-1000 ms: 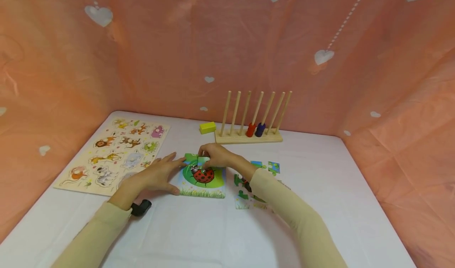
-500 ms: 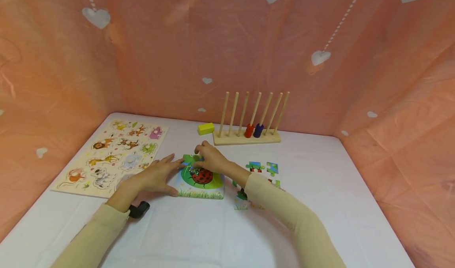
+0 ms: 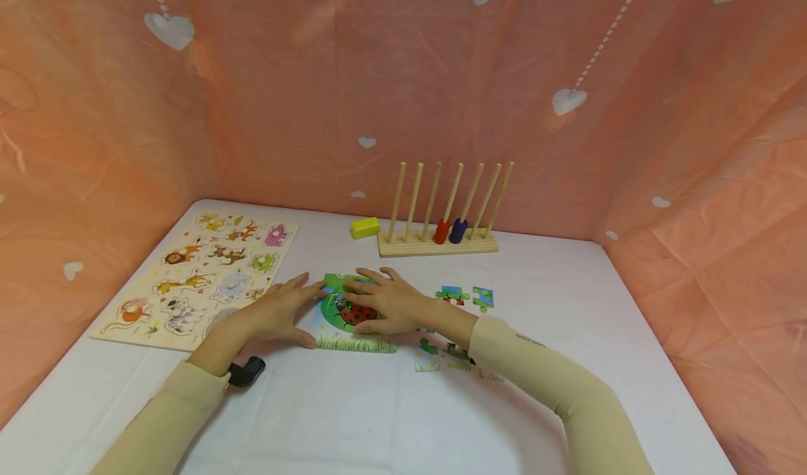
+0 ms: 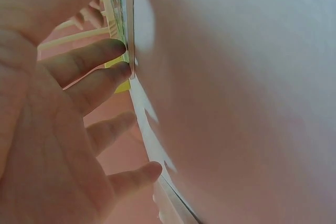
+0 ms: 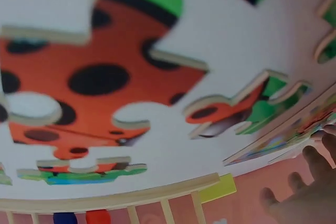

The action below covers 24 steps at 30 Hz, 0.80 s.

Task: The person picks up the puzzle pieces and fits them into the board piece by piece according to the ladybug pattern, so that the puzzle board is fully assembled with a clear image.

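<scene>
A ladybird jigsaw puzzle in its board (image 3: 356,346) lies flat in the middle of the table. My left hand (image 3: 277,315) rests beside its left edge with fingers spread; in the left wrist view two fingertips (image 4: 119,46) touch the board's rim (image 4: 130,24). Spread over the puzzle's right half is my right hand (image 3: 394,303), palm down with straight fingers, hiding part of the picture. Whether it presses on the surface cannot be told. Loose ladybird jigsaw pieces (image 3: 429,347) lie to the right, partly under the right forearm; the right wrist view shows a large red spotted piece (image 5: 97,80) close up.
At the left lies a wooden animal peg puzzle (image 3: 165,270). Behind stands a wooden rack with upright pegs (image 3: 435,246), bearing a red bead (image 3: 443,232) and a dark blue bead (image 3: 459,231). A yellow block (image 3: 365,228) sits beside it. Pink heart-patterned cloth (image 3: 284,111) hangs around the table.
My right hand has let go of a jigsaw piece at the puzzle's top and its curled fingers have straightened, spreading rightward and nearer over the board. The left hand stays put.
</scene>
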Tool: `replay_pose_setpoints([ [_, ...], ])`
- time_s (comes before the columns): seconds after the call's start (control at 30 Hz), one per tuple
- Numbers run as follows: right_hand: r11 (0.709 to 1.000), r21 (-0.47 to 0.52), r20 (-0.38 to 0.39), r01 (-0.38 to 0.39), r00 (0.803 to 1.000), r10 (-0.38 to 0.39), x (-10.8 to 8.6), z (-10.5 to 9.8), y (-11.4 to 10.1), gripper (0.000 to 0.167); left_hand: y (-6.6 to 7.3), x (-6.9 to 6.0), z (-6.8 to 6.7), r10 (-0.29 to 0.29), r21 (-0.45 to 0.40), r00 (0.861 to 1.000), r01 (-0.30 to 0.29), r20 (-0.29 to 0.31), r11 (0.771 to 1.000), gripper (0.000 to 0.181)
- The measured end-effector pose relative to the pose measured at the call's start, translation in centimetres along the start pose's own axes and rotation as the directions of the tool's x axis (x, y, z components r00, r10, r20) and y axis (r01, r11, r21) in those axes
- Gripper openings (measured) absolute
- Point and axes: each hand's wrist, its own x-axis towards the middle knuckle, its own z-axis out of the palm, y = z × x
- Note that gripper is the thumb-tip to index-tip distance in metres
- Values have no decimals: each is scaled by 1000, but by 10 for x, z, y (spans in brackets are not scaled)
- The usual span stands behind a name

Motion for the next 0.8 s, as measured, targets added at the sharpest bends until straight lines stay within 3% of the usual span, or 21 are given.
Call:
replay_pose_setpoints([
  [0.23,998,-20,50,-52,997,53,-1,4,-3,72,0,0,-1,4,0,1000,-4,-3,1000,89],
  [0.4,997,16,72,-76,995,75,4,4,-7,75,1,0,-1,2,9,1000,-2,-1,1000,90],
  [0.8,990,-2,121,-143,982,143,20,7,-12,81,1,-1,-1,17,11,1000,-17,-11,1000,92],
])
